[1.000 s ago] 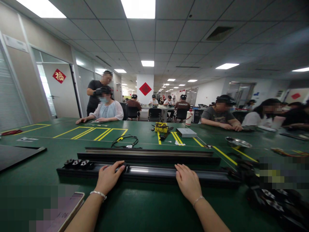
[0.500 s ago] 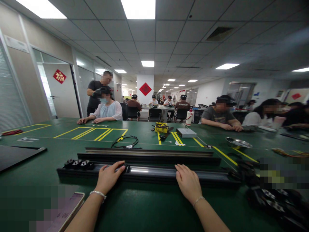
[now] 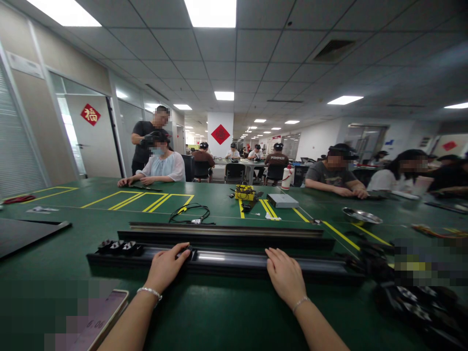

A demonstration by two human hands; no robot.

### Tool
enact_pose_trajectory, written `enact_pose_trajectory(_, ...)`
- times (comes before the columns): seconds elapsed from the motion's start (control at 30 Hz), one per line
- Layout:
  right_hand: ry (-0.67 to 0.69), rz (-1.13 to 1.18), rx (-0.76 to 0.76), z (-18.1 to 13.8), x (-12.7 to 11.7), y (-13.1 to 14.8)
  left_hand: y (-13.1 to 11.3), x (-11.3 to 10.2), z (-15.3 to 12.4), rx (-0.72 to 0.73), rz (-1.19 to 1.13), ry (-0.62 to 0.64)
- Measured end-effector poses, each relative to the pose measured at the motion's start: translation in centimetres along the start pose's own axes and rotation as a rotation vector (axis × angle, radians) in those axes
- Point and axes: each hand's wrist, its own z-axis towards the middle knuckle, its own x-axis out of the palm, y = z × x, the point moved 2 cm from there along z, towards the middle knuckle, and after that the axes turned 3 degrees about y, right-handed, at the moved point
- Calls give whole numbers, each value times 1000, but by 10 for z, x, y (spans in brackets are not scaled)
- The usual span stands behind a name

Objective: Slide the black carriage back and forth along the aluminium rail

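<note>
The right hand (image 3: pixel 287 270) lies, fingers extended, on a long, black, metal-looking channel rail (image 3: pixel 230 264); the left hand (image 3: pixel 167 265) seems to pinch a small black block (image 3: pixel 191 253) there. Left of it sit three square black-and-silver modules (image 3: pixel 117 247), fitting seemingly unfinished

Black rail (image 3: pixel 228 265), yellow-striped green table (image 3: pixel 208 312)

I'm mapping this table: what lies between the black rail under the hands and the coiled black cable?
In the head view, a second long rail lies between the black rail and the cable.
</note>
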Motion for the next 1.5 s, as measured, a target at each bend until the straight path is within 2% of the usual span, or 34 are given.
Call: enact_pose_trajectory(1.5, 2, -11, -9, -1, 1, -1, -1, 2, 0, 44, 24, -18)
